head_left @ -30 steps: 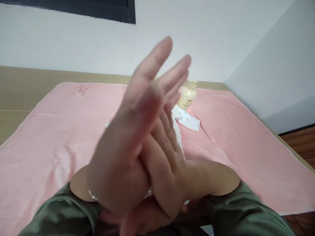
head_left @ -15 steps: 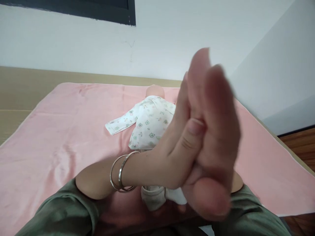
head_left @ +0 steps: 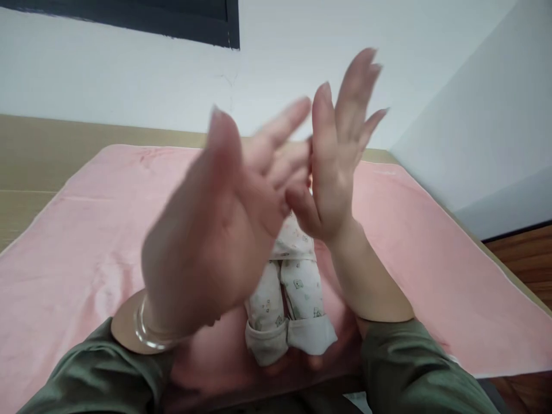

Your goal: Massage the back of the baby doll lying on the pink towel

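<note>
My left hand (head_left: 215,236), blurred and wearing silver bangles (head_left: 144,328) at the wrist, is held up with its palm showing and its fingers apart, reaching toward the right. Its fingertips come close to my right hand (head_left: 338,167); whether they touch I cannot tell. The right hand stands upright with fingers stretched and spread, thumb out to the left. Neither hand holds anything. Behind and below them a baby-sized doll in a white printed top (head_left: 295,244) and white printed trousers (head_left: 304,287) with turned-up cuffs lies on a pink blanket (head_left: 86,230). My hands hide its head and upper body.
The pink blanket covers a tan surface (head_left: 26,149) that runs up to a white wall (head_left: 129,75). A dark frame (head_left: 233,26) is set in the wall at upper left. Brown wood (head_left: 526,259) shows at the right edge.
My hands were pressed together in front of the doll. They have come apart, the left opening out to the left and the right now upright. The doll's trousers now show.
</note>
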### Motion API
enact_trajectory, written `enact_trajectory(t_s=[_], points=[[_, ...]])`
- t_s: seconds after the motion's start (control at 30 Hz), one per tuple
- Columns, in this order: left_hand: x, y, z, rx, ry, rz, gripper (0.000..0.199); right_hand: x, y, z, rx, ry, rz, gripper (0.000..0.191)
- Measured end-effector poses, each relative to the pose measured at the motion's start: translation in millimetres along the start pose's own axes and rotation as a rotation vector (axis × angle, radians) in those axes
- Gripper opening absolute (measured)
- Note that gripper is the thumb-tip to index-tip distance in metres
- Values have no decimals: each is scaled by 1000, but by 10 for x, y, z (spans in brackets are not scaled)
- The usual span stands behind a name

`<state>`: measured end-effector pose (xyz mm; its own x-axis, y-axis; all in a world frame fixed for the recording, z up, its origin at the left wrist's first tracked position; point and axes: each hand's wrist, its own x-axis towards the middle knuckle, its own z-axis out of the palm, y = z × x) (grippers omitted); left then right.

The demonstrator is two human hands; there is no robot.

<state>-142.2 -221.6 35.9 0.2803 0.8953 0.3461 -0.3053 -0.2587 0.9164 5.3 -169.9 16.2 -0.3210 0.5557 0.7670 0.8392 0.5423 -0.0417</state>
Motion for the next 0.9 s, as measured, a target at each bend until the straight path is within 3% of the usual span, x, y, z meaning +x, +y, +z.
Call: enact_trajectory(t_s=[0.03,0.1,0.2,0.27,0.33,0.43,0.67,0.77,0.9], points=[[118,-6,-39,-80,27,6,67,18,82,90,15,55,50,81],[385,-115,-123,-117,222,51,64,16,239,286,65,-69,169,69],[791,-560,-269,126,452,38,40,-46,369,580,148,-272,258,63],[997,-970,-361,314,510,25,27,-94,375,759,182,-383,282,59],[1110,-1351,-425,416,542,24,27,-136,355,920,190,-465,311,54],[1118,-1707,-464,512,597,14,30,-190,364,1125,180,-519,344,50],[1054,-1878,-539,729,555,35,32,-303,507,1387,112,-507,360,45],[1047,-1957,-588,828,527,62,33,-360,572,1419,130,-495,371,48],[961,-2049,-659,912,466,71,34,-405,743,1396,205,-558,272,56]])
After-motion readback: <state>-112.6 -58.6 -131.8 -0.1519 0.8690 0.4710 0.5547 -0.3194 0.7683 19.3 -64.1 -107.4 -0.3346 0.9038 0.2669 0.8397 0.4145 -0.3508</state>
